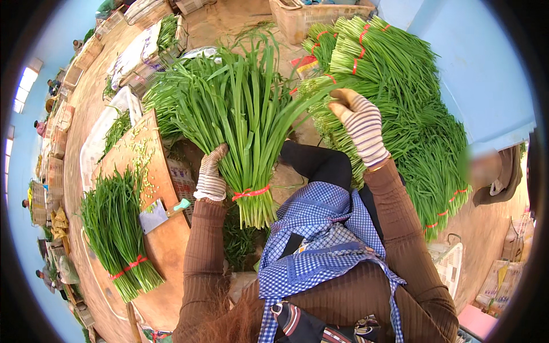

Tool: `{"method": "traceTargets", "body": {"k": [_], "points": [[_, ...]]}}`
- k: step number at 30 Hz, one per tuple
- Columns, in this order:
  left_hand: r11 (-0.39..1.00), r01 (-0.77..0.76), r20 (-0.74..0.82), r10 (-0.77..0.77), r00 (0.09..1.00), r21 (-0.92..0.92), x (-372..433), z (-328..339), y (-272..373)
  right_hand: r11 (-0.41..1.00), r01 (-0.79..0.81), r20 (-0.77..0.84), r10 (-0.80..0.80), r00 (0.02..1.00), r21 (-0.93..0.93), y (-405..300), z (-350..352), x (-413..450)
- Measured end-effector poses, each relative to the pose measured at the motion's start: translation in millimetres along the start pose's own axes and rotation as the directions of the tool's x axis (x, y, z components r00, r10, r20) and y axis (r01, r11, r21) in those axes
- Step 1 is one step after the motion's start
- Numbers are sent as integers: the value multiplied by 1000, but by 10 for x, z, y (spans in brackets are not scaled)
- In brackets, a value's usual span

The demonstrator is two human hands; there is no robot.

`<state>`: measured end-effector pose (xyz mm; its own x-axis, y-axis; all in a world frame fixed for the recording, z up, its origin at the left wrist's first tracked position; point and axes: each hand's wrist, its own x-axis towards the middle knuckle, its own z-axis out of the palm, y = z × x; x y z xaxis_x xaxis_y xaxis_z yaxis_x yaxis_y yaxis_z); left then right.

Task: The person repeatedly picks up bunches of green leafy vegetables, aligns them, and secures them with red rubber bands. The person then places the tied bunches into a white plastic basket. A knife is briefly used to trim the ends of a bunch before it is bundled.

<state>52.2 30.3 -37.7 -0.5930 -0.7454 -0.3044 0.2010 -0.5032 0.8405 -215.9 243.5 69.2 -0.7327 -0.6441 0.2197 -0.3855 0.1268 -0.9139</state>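
Note:
My left hand (212,176), in a striped knit glove, grips a large bundle of garlic chives (240,128) from its left side. The cut stem ends point down toward my lap, and a red tie (251,194) circles the stems. Off to the right, my right hand (360,118), gloved alike, pinches a long chive leaf (306,102) that bends out from the bundle. A cleaver (154,216) with a pale green handle end lies on the wooden board (171,244) at my left. Tied chives (118,214) rest beside it, with cut stem bits (143,158) scattered farther up.
Many tied chive bundles (386,81) are piled high at the right against a blue wall (476,73). A plastic crate (317,19) stands ahead, another loaded crate (141,60) at far left. Other people (47,278) sit along the left wall; a blurred person (484,171) is at right.

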Motion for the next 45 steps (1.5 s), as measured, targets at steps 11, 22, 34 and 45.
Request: {"method": "traceTargets", "body": {"k": [11, 22, 34, 45], "points": [[1000, 19, 71, -21, 997, 22, -134, 261, 123, 997, -66, 368, 75, 927, -39, 16, 776, 216], [998, -3, 3, 2, 1000, 57, -124, 183, 25, 879, -151, -106, 221, 970, 453, -416, 399, -241], [999, 36, -16, -36, 999, 21, -310, 470, 124, 903, -296, 162, 257, 953, 311, -64, 911, -112], [995, 90, -91, -95, 991, -52, -205, 112, 131, 610, 330, 106, -373, 922, -720, 38, 100, 488]]}}
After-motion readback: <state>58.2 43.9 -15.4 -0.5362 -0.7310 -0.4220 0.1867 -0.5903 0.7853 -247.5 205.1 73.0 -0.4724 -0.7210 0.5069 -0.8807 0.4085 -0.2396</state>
